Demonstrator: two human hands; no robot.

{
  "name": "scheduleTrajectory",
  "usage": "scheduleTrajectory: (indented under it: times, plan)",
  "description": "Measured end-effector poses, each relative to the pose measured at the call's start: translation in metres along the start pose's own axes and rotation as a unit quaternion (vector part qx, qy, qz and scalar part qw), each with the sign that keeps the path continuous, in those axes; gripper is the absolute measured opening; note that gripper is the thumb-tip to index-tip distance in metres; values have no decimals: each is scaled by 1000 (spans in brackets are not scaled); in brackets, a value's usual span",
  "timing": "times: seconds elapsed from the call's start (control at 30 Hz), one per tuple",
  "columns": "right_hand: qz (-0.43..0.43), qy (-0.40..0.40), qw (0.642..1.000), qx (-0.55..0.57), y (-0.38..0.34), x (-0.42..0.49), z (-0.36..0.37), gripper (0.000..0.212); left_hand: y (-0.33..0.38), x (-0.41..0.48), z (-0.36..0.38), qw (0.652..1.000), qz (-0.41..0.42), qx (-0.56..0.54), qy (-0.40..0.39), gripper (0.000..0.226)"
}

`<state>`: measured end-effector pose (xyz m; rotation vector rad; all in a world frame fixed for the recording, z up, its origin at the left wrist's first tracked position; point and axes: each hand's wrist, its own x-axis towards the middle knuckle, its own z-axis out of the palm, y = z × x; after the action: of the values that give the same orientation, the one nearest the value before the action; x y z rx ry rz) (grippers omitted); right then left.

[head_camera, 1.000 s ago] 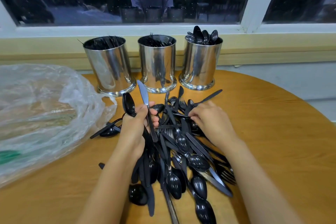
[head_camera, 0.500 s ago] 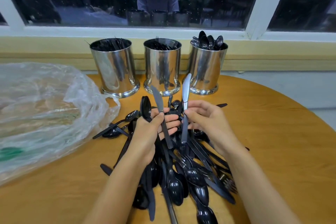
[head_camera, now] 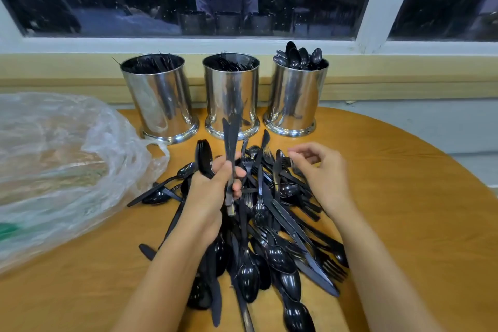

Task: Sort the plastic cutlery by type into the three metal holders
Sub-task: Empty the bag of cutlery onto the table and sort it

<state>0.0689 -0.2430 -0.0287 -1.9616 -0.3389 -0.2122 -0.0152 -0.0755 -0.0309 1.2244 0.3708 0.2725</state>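
Surface (head_camera: 409, 197): round, wood-tone, fills the lower frame. Plastic bag (head_camera: 54, 164) at 9 o'clock, clear and crumpled, lying on the surface with its edge near the left holder's base. Cutlery pile (head_camera: 272, 240): black spoons, forks and knives tangled together on the surface, centre down to 6 o'clock. Three metal holders in a row at 12 o'clock beyond the pile, upright and apart from each other. Left holder (head_camera: 159, 100) holds thin dark pieces, type hard to tell. Middle holder (head_camera: 231, 97) shows fork tines at the rim. Right holder (head_camera: 295, 97) has spoon bowls sticking above the rim. Left hand (head_camera: 213, 191) is above the pile's 11 o'clock part, fingers clenched round a bundle: knives (head_camera: 230, 148) upright, blades toward 12 o'clock in front of the middle holder, motion-blurred so count unclear; plus a spoon (head_camera: 203, 159), bowl up, on the 9 o'clock side of the knives. Right hand (head_camera: 320, 175) is over the pile at 1 o'clock, fingers loosely curled, grasping nothing.
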Motion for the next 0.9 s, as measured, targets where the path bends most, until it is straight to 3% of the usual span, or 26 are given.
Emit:
scheduleTrajectory:
  times: [0.13, 0.3, 0.4, 0.53, 0.6, 0.67, 0.77, 0.83, 0.9]
  plan:
    - [33, -38, 984, -173, 26, 8, -9, 6, 4, 7, -8, 995, -18, -87, 51, 23]
    - [26, -115, 968, -223, 30, 1, 0, 22, 3, 8, -10, 994, -25, -100, 46, 22]
    - [-38, -69, 971, -226, 26, 1, 1, 27, 2, 7, -9, 995, -25, -89, 38, 22]
    - [-171, 135, 969, -116, 2, -1, -6, 18, 1, 8, -11, 996, -23, -85, 18, 23]
    - [-177, 194, 965, 18, -10, -4, -7, 20, 0, 7, -11, 997, -18, -77, 15, 23]
    - [-117, 180, 959, 188, -19, -6, -4, 26, 1, 6, -10, 997, -11, -76, 17, 20]
    - [57, 71, 928, 361, -25, -11, 8, 15, 0, 4, -7, 996, -12, -88, 27, 18]
    - [117, -2, 935, 336, -25, -17, 21, 13, -1, 3, -5, 994, -11, -104, 34, 19]
    - [122, -47, 954, 272, -24, -25, 34, 14, -2, 3, -3, 992, -8, -117, 38, 18]
